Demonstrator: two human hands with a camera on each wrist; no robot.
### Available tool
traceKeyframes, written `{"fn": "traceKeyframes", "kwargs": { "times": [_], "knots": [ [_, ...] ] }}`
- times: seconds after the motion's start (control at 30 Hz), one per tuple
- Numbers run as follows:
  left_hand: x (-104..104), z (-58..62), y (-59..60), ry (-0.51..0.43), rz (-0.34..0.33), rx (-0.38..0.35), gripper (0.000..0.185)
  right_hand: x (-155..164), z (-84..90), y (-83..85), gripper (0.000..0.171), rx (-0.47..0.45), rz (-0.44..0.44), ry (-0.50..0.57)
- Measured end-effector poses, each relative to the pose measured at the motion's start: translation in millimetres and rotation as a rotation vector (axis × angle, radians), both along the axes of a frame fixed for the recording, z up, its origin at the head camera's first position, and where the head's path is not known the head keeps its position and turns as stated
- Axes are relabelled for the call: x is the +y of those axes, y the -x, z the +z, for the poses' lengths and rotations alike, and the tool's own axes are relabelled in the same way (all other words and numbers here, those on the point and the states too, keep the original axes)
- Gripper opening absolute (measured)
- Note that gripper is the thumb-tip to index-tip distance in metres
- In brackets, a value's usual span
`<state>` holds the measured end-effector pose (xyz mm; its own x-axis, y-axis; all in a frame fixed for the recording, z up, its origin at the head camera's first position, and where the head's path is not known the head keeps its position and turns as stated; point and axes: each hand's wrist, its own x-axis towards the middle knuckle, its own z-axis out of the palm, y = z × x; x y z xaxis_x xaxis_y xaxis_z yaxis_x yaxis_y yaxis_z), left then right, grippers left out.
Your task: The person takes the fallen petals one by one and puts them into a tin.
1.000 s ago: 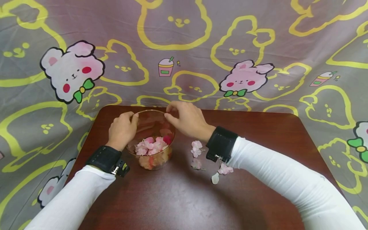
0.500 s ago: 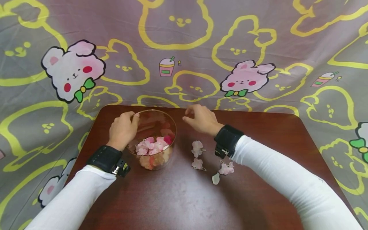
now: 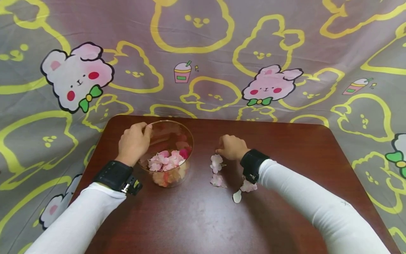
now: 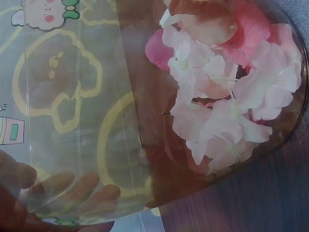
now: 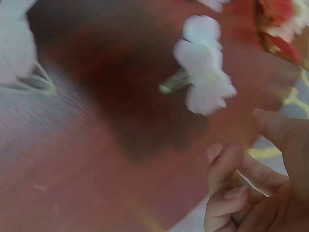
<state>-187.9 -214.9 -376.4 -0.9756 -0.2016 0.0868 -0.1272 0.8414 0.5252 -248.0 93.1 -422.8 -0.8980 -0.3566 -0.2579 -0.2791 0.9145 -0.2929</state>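
A clear glass bowl (image 3: 190, 148) stands at the table's left, with pink and white artificial flowers (image 3: 168, 160) heaped inside. My left hand (image 3: 134, 144) grips the bowl's rim; in the left wrist view the fingers (image 4: 87, 193) show through the glass, the thumb on the other side of the wall. Right of the bowl, my right hand (image 3: 233, 146) is low over the table, just beyond a pale pink flower (image 3: 216, 163). In the right wrist view its thumb and bent fingers are apart, nothing between them, and that flower (image 5: 205, 67) lies beside the fingertips.
Nearer me lie a second pale flower (image 3: 217, 180), a third one (image 3: 248, 185) partly under the right wrist, and a whitish petal-like piece (image 3: 237, 196). The brown table (image 3: 196, 218) meets a cartoon-print cloth (image 3: 209, 63) behind and at both sides.
My right hand has left the bowl's rim and moved right and towards me, to the pale flower. The left hand keeps its hold on the bowl.
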Motion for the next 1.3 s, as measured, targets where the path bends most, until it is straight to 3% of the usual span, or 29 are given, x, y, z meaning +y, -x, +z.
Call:
{"fn": "traceKeyframes", "kwargs": {
  "times": [0.3,0.67,0.97,1.3],
  "knots": [
    [-4,0.7,-1.4,0.007,0.007,-0.003,0.041,-4,-24.4,-11.0,0.021,-0.028,0.015,-0.097],
    [-3,0.2,0.2,0.002,-0.003,-0.004,0.039,-3,-34.2,-13.8,0.017,-0.006,0.01,-0.082],
    [0,1.0,0.5,0.002,-0.003,-0.013,0.04,3,-25.2,-4.8,0.014,0.065,-0.005,-0.019],
    [0,1.1,0.4,0.002,-0.003,-0.016,0.042,-1,0.2,0.3,0.01,0.18,-0.045,0.134]
  ]
}}
